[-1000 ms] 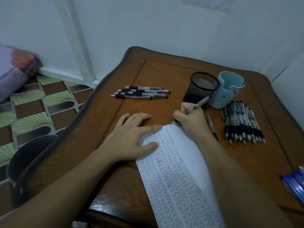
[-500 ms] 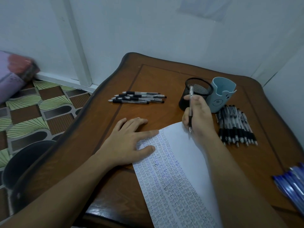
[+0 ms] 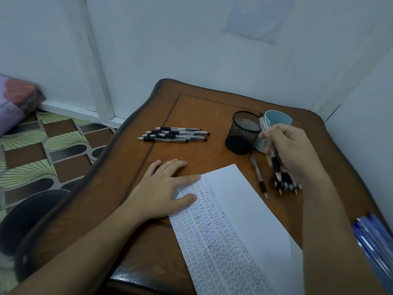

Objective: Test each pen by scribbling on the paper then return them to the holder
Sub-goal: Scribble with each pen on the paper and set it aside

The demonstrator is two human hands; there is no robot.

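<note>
My right hand (image 3: pixel 293 154) grips a silver pen with a black grip (image 3: pixel 270 145), tip pointing down, lifted off the paper and right of it, near the holders. A black mesh holder (image 3: pixel 242 133) and a pale blue holder (image 3: pixel 276 119) stand side by side at the back of the table. My left hand (image 3: pixel 168 188) lies flat on the upper left corner of the white paper (image 3: pixel 244 209), whose left half is filled with small scribbles. A bunch of pens (image 3: pixel 287 184) lies under my right hand, partly hidden. One single pen (image 3: pixel 258 175) lies between paper and bunch.
Several black-and-silver pens (image 3: pixel 174 135) lie in a row at the table's back left. Blue pens (image 3: pixel 374 241) lie at the right edge of the brown wooden table (image 3: pixel 131 182). White walls close in behind and to the right. A dark stool (image 3: pixel 27 216) stands left of the table.
My right hand lifted the pen off the paper's top edge and carried it right, over the pen bunch beside the holders. My left hand stayed on the paper.
</note>
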